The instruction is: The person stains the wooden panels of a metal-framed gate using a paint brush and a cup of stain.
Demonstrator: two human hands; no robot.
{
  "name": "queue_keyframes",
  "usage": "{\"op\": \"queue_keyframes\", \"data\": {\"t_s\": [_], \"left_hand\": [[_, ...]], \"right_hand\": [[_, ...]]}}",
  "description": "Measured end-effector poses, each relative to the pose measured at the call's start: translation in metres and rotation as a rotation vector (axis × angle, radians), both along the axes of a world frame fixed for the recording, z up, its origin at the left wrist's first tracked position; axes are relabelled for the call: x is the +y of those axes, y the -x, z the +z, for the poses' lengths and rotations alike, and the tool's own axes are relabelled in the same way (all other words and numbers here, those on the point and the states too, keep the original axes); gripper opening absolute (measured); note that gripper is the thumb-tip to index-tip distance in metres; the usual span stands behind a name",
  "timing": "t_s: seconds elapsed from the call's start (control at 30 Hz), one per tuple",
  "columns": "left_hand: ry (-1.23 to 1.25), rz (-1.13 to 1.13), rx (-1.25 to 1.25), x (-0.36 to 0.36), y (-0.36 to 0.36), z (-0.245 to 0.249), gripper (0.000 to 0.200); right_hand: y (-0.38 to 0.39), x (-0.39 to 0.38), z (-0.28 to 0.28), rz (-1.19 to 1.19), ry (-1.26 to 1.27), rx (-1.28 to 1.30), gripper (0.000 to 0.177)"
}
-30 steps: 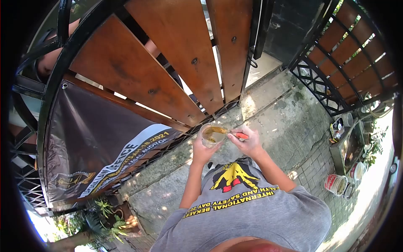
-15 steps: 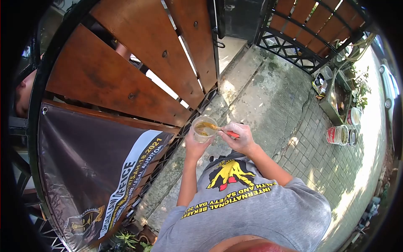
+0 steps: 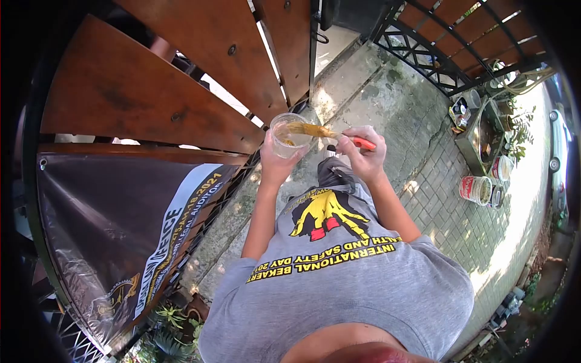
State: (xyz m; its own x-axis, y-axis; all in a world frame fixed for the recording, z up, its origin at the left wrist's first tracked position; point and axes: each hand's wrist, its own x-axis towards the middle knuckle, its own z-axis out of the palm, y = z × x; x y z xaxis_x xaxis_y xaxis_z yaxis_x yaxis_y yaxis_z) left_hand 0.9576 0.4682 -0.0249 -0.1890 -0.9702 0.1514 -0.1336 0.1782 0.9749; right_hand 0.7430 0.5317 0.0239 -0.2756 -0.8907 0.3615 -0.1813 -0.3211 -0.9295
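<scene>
My left hand [image 3: 278,164] is wrapped round a clear plastic cup [image 3: 280,149] with a little yellow-brown liquid in the bottom. In my right hand [image 3: 365,151] is a paintbrush [image 3: 311,130] with an orange-red handle, gripped between thumb and fingers. The brush lies nearly level, its wet brown bristles over the cup's mouth. Just beyond the cup stands a gate of brown wooden slats [image 3: 175,97] in a black metal frame.
A dark banner [image 3: 109,224] hangs on the gate's lower part at left. To the right, paint buckets [image 3: 475,190] and a planter box [image 3: 478,142] stand on the paving [image 3: 436,193]. Potted plants [image 3: 172,317] are at bottom left. A second slatted gate [image 3: 478,36] is at top right.
Both hands, with the cup and brush, appear higher in the view. The brush has drawn back to the right and lifted, so more of its bristles show above the cup.
</scene>
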Motion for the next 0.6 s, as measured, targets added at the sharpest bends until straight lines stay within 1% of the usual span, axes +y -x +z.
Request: {"op": "queue_keyframes", "data": {"t_s": [0.07, 0.13, 0.17, 0.23, 0.3, 0.33, 0.4, 0.47, 0.57, 0.6], "left_hand": [[0.015, 0.031, -0.016, -0.012, 0.011, 0.008, 0.066], [0.028, 0.072, -0.069, -0.022, 0.021, 0.012, 0.067], [0.010, 0.082, -0.050, -0.027, 0.025, 0.011, 0.068], [-0.013, 0.098, -0.008, -0.040, 0.036, 0.005, 0.069], [0.024, 0.078, 0.031, -0.050, 0.044, 0.002, 0.070], [0.053, 0.070, 0.053, -0.056, 0.048, 0.001, 0.071], [0.080, 0.074, 0.009, -0.064, 0.053, -0.002, 0.072], [0.087, 0.107, -0.032, -0.068, 0.061, 0.004, 0.072], [0.243, 0.153, -0.164, -0.073, 0.065, -0.003, 0.068], [0.197, 0.154, -0.123, -0.073, 0.065, -0.009, 0.071]], "right_hand": [[0.013, -0.017, 0.007, 0.054, -0.007, -0.122, 0.012], [0.027, -0.033, 0.009, 0.060, 0.008, -0.081, 0.011], [0.034, -0.041, 0.012, 0.062, 0.018, -0.060, 0.010], [0.040, -0.053, 0.027, 0.056, -0.032, -0.280, 0.015], [0.048, -0.066, 0.041, 0.023, -0.077, -0.492, 0.019], [0.056, -0.073, 0.036, 0.040, -0.064, -0.527, 0.024], [0.072, -0.087, 0.032, 0.113, -0.068, -0.608, 0.025], [0.086, -0.101, 0.030, 0.198, -0.047, -0.658, 0.027], [0.098, -0.120, 0.034, 0.256, -0.017, -0.735, 0.028], [0.101, -0.126, 0.038, 0.291, -0.001, -0.732, 0.026]]}}
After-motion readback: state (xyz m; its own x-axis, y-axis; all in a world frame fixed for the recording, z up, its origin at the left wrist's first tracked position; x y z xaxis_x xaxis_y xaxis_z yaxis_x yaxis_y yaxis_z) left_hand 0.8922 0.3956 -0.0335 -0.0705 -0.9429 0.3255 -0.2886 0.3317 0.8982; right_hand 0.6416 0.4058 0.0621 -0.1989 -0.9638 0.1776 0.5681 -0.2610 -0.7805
